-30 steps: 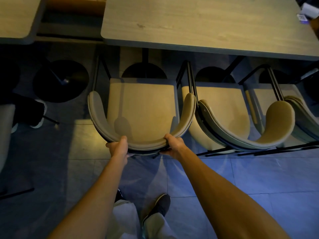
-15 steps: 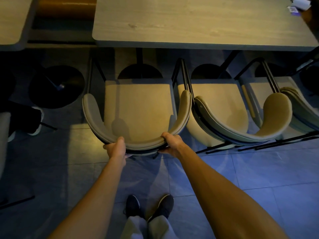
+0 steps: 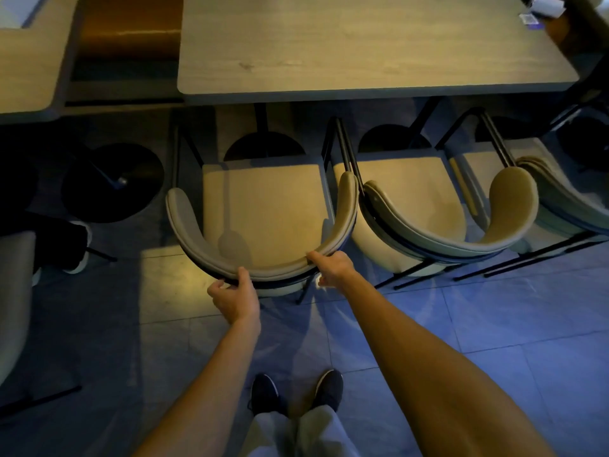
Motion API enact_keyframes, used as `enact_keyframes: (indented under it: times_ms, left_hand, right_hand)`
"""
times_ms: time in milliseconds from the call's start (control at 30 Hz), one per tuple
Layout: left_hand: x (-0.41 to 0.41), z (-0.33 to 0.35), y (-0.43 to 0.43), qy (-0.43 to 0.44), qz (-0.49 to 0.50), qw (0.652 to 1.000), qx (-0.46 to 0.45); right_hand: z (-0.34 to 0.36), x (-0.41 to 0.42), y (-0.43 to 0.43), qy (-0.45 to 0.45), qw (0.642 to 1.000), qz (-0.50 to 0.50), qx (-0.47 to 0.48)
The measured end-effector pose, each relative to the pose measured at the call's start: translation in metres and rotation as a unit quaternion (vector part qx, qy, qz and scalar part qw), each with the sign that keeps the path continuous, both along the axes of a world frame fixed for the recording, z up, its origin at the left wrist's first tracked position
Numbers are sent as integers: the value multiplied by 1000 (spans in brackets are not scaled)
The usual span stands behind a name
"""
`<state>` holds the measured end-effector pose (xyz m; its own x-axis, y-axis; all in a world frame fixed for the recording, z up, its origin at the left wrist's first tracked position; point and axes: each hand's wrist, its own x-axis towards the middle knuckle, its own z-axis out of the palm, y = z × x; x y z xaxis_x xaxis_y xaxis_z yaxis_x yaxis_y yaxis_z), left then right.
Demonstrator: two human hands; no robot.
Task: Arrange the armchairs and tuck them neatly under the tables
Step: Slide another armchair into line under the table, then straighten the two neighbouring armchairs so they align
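Fingers (image 3: 245, 275) of the left hand (image 3: 234, 300) and right hand (image 3: 334, 268) clench the curved backrest of the beige padded armchair (image 3: 263, 209), its seat short of the grey wooden tabletop (image 3: 362, 47).

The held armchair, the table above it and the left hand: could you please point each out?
Held armchair (image 3: 263, 209), head view, middle of its seat cushion.
Table (image 3: 362, 44), head view, bare wooden top.
Left hand (image 3: 235, 300), head view, back of the hand.
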<state>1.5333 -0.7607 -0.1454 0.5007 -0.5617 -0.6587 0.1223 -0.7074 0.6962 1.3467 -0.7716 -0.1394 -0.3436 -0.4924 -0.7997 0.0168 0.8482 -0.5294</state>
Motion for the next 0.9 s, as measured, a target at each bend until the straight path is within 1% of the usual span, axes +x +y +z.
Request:
enact_keyframes:
  times_ms: [67,133,200,233,267,333,400,500,567,633,767,900]
  left_hand:
    - [-23,12,18,-34,-24,999,-36]
    - [-52,26,27,-28,-86,994,-62]
    - [-79,38,24,-27,-162,982,-94]
    - [-91,44,19,-43,-196,973,-111]
    - [-102,48,13,-76,-234,961,-123]
    - [-123,53,-1,-175,-331,920,-120]
    - [-142,52,-13,-258,-434,860,-68]
    - [-168,41,-22,-291,-540,789,24]
    - [-184,32,-26,-308,-572,759,48]
    - [-198,27,-30,-334,-580,741,63]
    - [-211,18,-43,-354,-566,739,84]
    - [-212,8,-48,-367,-573,726,98]
  right_hand:
    - [4,-11,4,38,998,48,-9]
    - [10,-26,5,77,994,74,-12]
    - [15,-45,2,105,990,89,-31]
    - [20,-55,0,119,986,104,-44]
    - [28,-64,1,137,981,123,-58]
    - [39,-89,4,171,967,167,-87]
    - [43,-116,8,188,957,195,-104]
    - [44,-157,16,198,948,214,-125]
    - [38,-186,18,233,935,230,-133]
    - [31,-208,18,273,918,251,-139]
    - [15,-226,9,331,870,345,-121]
    - [-9,-221,0,347,839,408,-90]
